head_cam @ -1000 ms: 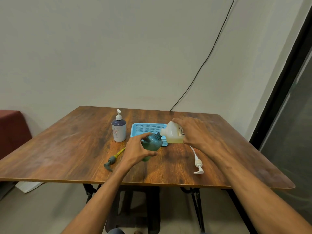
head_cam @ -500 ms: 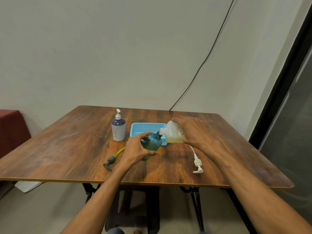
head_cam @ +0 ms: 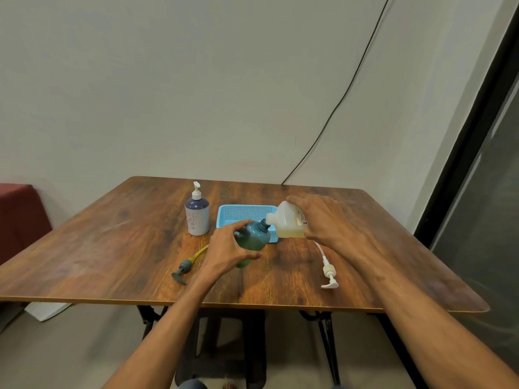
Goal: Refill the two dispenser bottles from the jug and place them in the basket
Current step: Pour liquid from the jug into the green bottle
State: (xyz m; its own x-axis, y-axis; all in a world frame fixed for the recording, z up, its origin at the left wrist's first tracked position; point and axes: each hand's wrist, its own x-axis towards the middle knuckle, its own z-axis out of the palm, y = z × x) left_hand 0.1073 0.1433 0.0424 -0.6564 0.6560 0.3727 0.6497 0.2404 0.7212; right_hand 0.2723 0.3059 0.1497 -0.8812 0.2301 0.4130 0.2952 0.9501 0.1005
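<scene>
Bottle of teal plastic (head_cam: 254,238), cap off, is held tilted over the middle of the wooden surface (head_cam: 112,248). Its base is low and toward the person, and its open neck leans up and to the right. Its long axis therefore runs from near left to far right, aimed at the jug (head_cam: 285,220). The left grip (head_cam: 224,248) wraps round the bottle's body from the left side, fingers curled over the top and thumb below.

The pale jug is tipped almost onto its side. Its long axis is roughly level and its spout points left, with yellowish liquid pooled along its lower side. The right grip (head_cam: 325,223) clasps the jug's rear end from above. The spout sits at the bottle's neck; whether liquid is running is too small to tell. The receiving opening thus lies just left of the right grip, and the pour probably depends on these 2 mouths being kept in line as the jug's rear is raised.

Just behind both lies the blue basket (head_cam: 241,213), partly hidden by them. To its left stands the 2nd dispenser bottle (head_cam: 197,220), purple and white, upright, with its pump fitted. 2 loose pumps lie flat on the surface. A grey-green pump with a yellow tube (head_cam: 184,269) is to the near left of the left grip. A white pump (head_cam: 328,277) is to the near right, beside the right forearm.
</scene>
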